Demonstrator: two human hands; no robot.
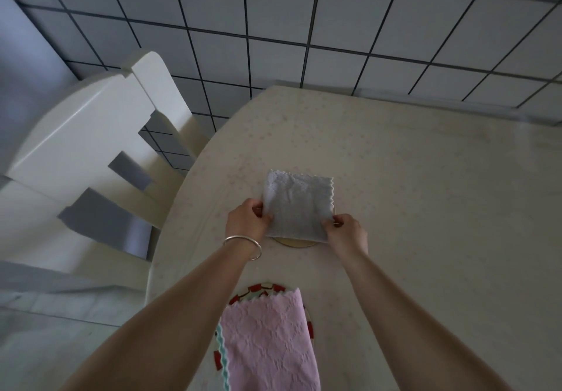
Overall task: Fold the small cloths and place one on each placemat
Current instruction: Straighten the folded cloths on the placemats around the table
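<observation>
Presently logged, left to right.

Chair [82,153]: white, slatted back, well left of both grips, drawn up to the worktop [425,208]. No part in the task.

Left hand [248,220]: bangle [243,246] at the wrist; grip pinched shut on the near-left corner of the grey cloth [296,205].

Grey cloth: folded to a small square, scalloped edges along the far and right sides, stretched between the two grips. Lying over, or held just above, a pale round placemat [293,242]; contact not certain. Only a sliver of that mat visible, at the cloth's near edge and again at its right side by the right grip.

Right hand [346,229]: grip closed on the near-right corner of the same cloth, fingers curled over the edge.

Pink cloth [270,339]: nearer the body than both grips, between the forearms, folded, laid on a round mat with a red-and-white rim [258,289]. Counted as done.

Status, as a judgement: one cloth placed; second folded and at the point of being set down, both grips not yet released. Remaining: letting go, perhaps squaring the grey cloth on its mat. Further mats or cloths beyond the frame: cannot tell.
</observation>
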